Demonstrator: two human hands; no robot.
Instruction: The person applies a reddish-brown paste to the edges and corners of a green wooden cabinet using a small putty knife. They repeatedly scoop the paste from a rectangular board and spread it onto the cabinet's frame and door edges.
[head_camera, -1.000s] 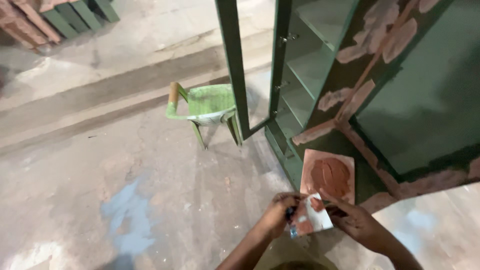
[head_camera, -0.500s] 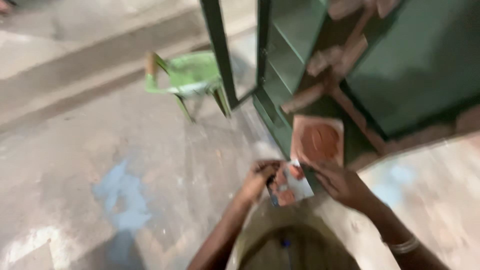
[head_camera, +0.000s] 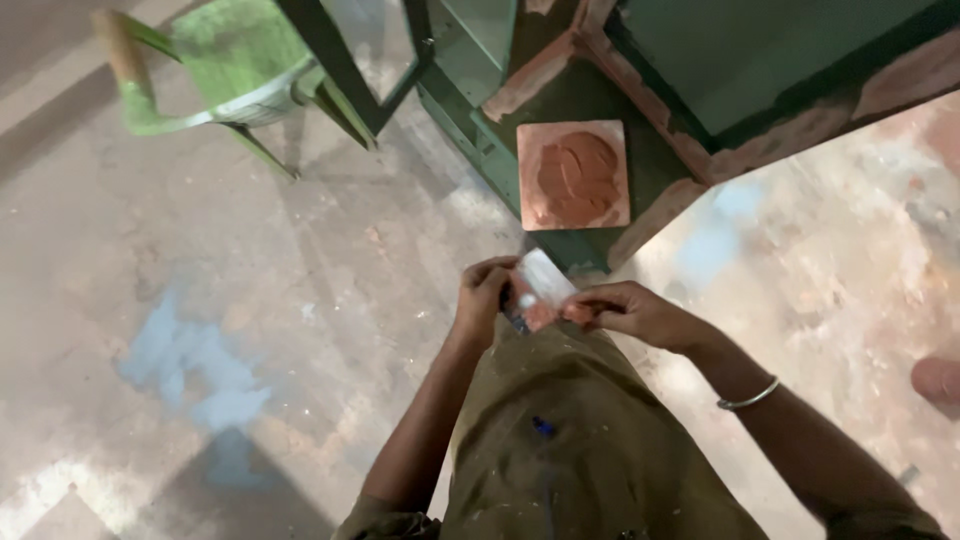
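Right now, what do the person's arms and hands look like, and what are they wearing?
Both arms are bare from the short olive-green sleeves down. The left hand wears nothing. Near the right hand, a thin silver bangle circles the wrist. No gloves or rings show on the fingers. The olive clothing has pale paint specks and a small blue mark.

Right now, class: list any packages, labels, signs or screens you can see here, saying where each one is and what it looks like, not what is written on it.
Small flat packet: held between the left hand and right hand in front of the person's body; roughly rectangular, pale and shiny, smeared reddish-brown at its lower end.
No labels, signs or screens can be made out anywhere else in view.
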